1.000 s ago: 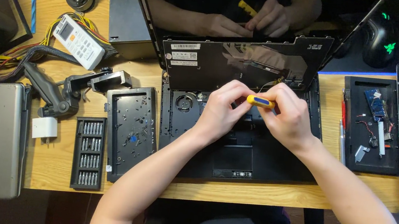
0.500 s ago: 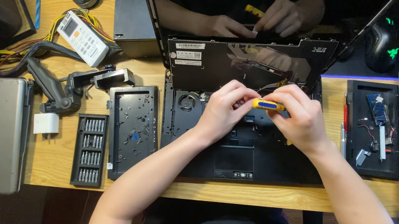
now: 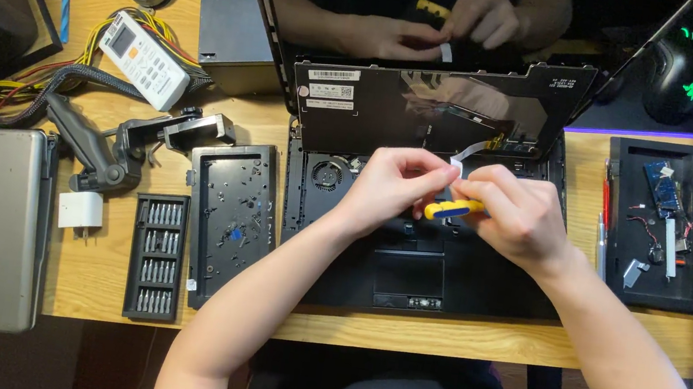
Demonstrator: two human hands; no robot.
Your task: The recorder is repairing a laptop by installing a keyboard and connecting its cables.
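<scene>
Over the opened laptop point(image 3: 410, 256), both grips meet: right hand point(image 3: 511, 214) clamps a yellow-blue tool point(image 3: 454, 208), left hand point(image 3: 392, 188) pinches its tip. Beyond them the lifted keyboard panel point(image 3: 429, 107) stands; left lies a bit set point(image 3: 156, 256).

Reaching forward from the lower edge with both bare forearms, converging toward the middle. Curling the left hand point(image 3: 388, 187) into a loose fist, knuckles up, fingertips pinching toward the right. Closing the right hand point(image 3: 511, 214) likewise, fingers bent and bunched, thumb tucked under, almost touching the left.
</scene>
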